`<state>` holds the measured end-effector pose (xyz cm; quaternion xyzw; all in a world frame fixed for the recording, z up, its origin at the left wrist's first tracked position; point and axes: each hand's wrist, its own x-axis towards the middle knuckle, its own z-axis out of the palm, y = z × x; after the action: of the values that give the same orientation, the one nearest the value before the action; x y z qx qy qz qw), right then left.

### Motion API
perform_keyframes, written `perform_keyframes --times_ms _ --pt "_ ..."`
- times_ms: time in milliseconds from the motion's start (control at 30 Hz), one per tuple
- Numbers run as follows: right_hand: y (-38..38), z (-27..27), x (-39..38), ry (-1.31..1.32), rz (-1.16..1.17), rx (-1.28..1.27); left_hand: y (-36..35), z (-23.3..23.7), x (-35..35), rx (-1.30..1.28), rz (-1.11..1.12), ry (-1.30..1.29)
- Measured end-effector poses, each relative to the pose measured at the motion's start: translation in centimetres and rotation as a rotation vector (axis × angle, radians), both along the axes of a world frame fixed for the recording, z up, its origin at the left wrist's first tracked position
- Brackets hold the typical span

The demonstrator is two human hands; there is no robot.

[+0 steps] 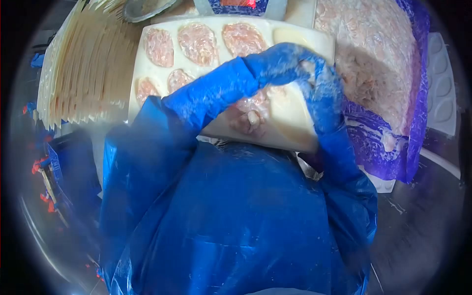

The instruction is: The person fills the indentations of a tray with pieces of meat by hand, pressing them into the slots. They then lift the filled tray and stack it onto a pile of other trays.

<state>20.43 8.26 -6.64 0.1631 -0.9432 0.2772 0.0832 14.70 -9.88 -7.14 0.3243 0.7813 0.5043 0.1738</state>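
A white mould tray [216, 129] with drop-shaped hollows lies in front of me. Pink raw minced meat [197, 44] fills several hollows, and a loose lump of meat [252, 119] sits near its front edge. Over the tray's right side, my left hand [287, 61] and my right hand [324, 86] meet, both in wet blue gloves. Their fingers are closed together around a small pale piece of raw meat [307, 68], mostly hidden by the gloves. Two hollows at the right show their bare cream-coloured bottoms.
On the right, a big slab of raw minced meat [378, 59] rests on purple film [381, 152], with another white mould tray [441, 86] beyond. Thin pale trays [88, 69] stand stacked at left. A metal bowl [147, 10] and a device with a red display [238, 6] are behind.
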Motion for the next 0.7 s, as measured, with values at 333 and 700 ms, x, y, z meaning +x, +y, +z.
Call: perform_keyframes --times_ms 333,700 --pt "13.3 -0.5 -4.5 0.141 -0.232 -0.070 -10.7 4.6 7.3 0.029 0.382 -0.138" --pt "-8.8 0.6 0.7 -0.086 0.612 0.017 -9.4 1.8 14.5 -0.416 0.582 0.214"
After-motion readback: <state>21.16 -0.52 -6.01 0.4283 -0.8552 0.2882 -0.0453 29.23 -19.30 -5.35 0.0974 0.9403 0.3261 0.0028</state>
